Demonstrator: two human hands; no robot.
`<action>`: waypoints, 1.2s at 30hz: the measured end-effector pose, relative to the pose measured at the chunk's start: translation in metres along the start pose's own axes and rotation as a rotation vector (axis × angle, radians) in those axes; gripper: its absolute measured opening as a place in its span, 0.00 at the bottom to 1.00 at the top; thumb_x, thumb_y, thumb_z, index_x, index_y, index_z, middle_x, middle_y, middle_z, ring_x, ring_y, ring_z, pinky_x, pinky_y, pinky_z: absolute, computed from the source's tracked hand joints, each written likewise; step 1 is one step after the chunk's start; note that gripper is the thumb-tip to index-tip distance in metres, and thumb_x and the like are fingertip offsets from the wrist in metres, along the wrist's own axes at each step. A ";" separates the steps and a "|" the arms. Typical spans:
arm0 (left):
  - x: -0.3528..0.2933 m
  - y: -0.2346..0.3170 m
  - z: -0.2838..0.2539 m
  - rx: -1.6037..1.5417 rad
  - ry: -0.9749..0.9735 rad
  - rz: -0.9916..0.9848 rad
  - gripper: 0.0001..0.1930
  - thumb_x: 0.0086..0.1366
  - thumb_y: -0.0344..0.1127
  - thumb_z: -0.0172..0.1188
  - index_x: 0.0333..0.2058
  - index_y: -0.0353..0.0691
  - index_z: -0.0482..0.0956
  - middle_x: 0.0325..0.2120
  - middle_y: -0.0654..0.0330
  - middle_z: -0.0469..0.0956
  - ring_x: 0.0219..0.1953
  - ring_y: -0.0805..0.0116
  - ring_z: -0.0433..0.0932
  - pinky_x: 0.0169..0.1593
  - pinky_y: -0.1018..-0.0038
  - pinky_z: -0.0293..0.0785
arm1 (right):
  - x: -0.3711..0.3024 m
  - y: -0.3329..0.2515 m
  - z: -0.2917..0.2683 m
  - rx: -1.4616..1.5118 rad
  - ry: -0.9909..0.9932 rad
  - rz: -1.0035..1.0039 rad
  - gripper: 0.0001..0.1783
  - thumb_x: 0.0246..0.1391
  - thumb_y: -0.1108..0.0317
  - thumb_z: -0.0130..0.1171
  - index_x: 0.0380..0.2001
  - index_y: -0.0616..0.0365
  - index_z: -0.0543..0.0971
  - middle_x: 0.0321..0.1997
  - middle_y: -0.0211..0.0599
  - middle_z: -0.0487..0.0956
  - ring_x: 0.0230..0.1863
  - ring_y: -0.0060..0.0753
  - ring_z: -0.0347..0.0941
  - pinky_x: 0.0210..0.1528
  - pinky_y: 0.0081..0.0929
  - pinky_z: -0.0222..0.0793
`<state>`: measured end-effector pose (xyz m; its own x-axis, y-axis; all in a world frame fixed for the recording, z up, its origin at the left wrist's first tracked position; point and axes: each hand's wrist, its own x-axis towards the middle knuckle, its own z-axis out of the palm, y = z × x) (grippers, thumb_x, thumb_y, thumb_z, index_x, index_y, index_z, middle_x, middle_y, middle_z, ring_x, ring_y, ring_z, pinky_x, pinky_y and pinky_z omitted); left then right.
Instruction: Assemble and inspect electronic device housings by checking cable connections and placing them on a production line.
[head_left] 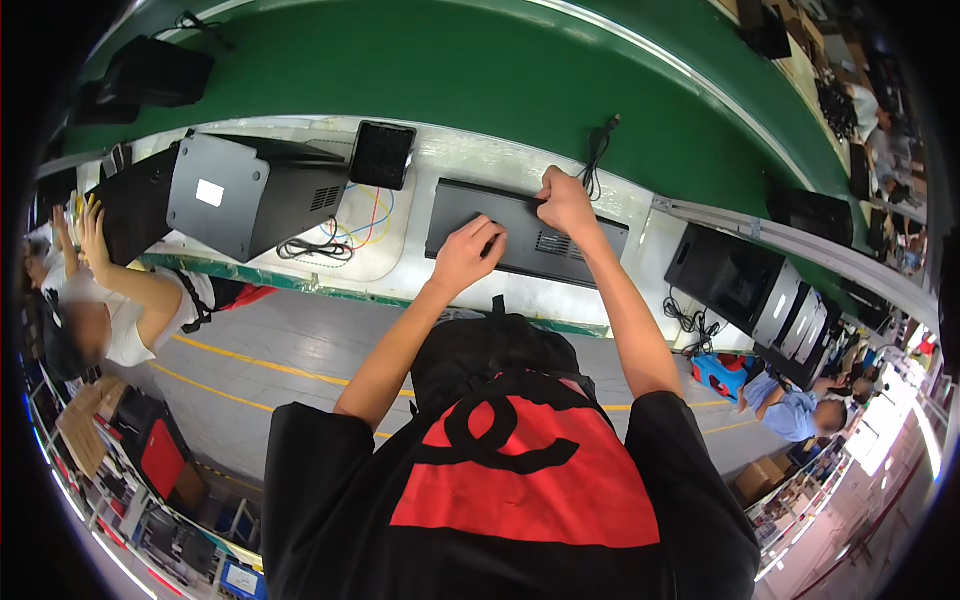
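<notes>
The long dark casing (524, 240) is laid flat on the white worktop (652, 246), directly in front of the wearer's body, its long axis set nearly crosswise to the body and its right end slightly closer to the wearer than its left. Both hands are brought to it, at different depths. The left hand (470, 255) is placed over the near side, left of the casing's middle, with the fingers bent and the opening narrow; whether anything is gripped there cannot be told. The right hand (567, 203) is extended farther across, to the far long edge and right of the middle, and is closed into a fist; whether a small piece is pinched inside it is hidden by the fingers. The hands are thus set diagonally, apart from one another, with a strip of the casing's upper face exposed between them. By position, the far edge is best served by the right hand and the near edge by the left. The slotted vent (558, 243) is located just on the near side of the right hand, which is therefore judged the closer of the two to it. Beyond the right hand, a black cable (597, 155) is seen lying across the border of the worktop and the green surface (450, 80).
</notes>
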<state>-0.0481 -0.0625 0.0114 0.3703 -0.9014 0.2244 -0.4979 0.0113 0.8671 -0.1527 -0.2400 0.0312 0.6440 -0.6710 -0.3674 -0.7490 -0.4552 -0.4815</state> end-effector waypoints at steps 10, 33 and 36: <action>-0.021 -0.014 -0.058 -0.082 0.205 -0.417 0.17 0.56 0.33 0.65 0.44 0.39 0.74 0.42 0.64 0.72 0.40 0.77 0.69 0.41 0.78 0.65 | -0.034 0.163 -0.032 0.585 -0.134 0.122 0.23 0.56 0.48 0.54 0.36 0.59 0.79 0.37 0.36 0.80 0.40 0.31 0.74 0.47 0.27 0.67; 0.051 -0.092 -0.016 -0.797 0.149 -0.893 0.39 0.64 0.68 0.40 0.59 0.40 0.64 0.48 0.54 0.75 0.45 0.65 0.75 0.49 0.68 0.69 | -0.065 -0.045 -0.212 0.998 -0.259 0.025 0.26 0.49 0.65 0.65 0.48 0.70 0.73 0.49 0.41 0.77 0.50 0.31 0.71 0.56 0.27 0.63; 0.071 -0.060 -0.039 -0.903 0.354 -0.778 0.25 0.68 0.46 0.47 0.57 0.35 0.64 0.48 0.51 0.75 0.49 0.60 0.75 0.54 0.68 0.67 | -0.006 -0.080 -0.212 1.127 -0.220 0.267 0.19 0.51 0.64 0.64 0.42 0.66 0.76 0.38 0.38 0.80 0.36 0.29 0.77 0.40 0.25 0.73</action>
<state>0.0389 -0.1097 -0.0074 0.5859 -0.6378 -0.4999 0.6140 -0.0533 0.7875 -0.1293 -0.3238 0.2409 0.5829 -0.5013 -0.6394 -0.3744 0.5327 -0.7590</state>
